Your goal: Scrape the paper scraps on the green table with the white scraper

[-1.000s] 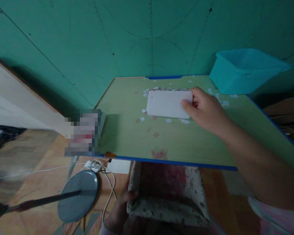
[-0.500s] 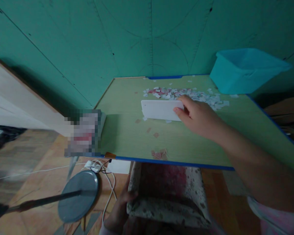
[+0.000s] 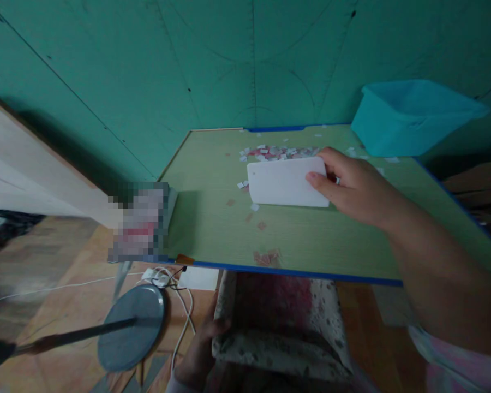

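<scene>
My right hand (image 3: 347,183) grips the right end of a flat white plastic board (image 3: 286,183), thumb on its near face and fingers behind. The board is tilted on its long edge over the table (image 3: 213,218), in front of many small white and pink paper pieces (image 3: 270,152), partly hiding them. Below the table edge, my left hand (image 3: 202,344) is closed at the left rim of a speckled fabric bin (image 3: 278,349) with a reddish inside; its fingers are partly in shadow.
A turquoise bin (image 3: 401,131) stands at the table's back right, against the green wall (image 3: 221,54). A blurred-out object (image 3: 141,224) is at the left edge. On the floor are a round grey base with a pole (image 3: 131,333) and white cables (image 3: 186,316).
My right hand has moved the white board to the right and slightly toward me, uncovering a few paper pieces at its left. My left hand and the fabric bin stay in place.
</scene>
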Demonstrator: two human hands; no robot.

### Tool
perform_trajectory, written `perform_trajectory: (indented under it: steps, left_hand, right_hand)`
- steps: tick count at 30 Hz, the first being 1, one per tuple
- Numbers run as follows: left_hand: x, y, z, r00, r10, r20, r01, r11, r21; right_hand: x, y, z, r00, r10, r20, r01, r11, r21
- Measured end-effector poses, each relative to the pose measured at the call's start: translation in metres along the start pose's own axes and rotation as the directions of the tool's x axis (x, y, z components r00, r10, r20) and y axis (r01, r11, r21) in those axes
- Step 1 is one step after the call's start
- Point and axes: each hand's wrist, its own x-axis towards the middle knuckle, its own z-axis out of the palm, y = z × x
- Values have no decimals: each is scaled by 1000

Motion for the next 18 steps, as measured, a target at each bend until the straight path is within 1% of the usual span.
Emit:
perform_trajectory:
  steps: [2, 4, 8, 9, 13, 16, 18]
  left_hand:
    - [0, 1, 1, 1000, 6, -2, -6, 1000, -12]
    - [0, 3, 3, 1000, -11, -9, 10, 1000, -23]
    - [-1, 6, 7, 999, -25, -24, 25, 999, -31]
    - [-1, 7, 8, 999, -19, -30, 17, 999, -39]
    - [-3, 9, 12, 1000, -18, -14, 17, 999, -46]
    - [-4, 11, 17, 999, -1, -32, 1, 1000, -27]
    - [-4, 12, 19, 999, 3, -42, -3, 1000, -7]
  right_hand:
    - [1, 1, 0, 1000, -1, 21, 1, 1000, 2]
    - [1, 3, -4, 1000, 21, 6, -21, 1000, -10]
    - [3, 7, -15, 985, 93, -147, -99, 995, -32]
    - [3, 8, -16, 981, 102, -167, -108, 994, -25]
    - [2, 5, -12, 985, 88, -146, -89, 996, 3]
    - [2, 4, -8, 990, 76, -115, -80, 996, -36]
    - [2, 6, -9, 988, 88, -130, -98, 992, -75]
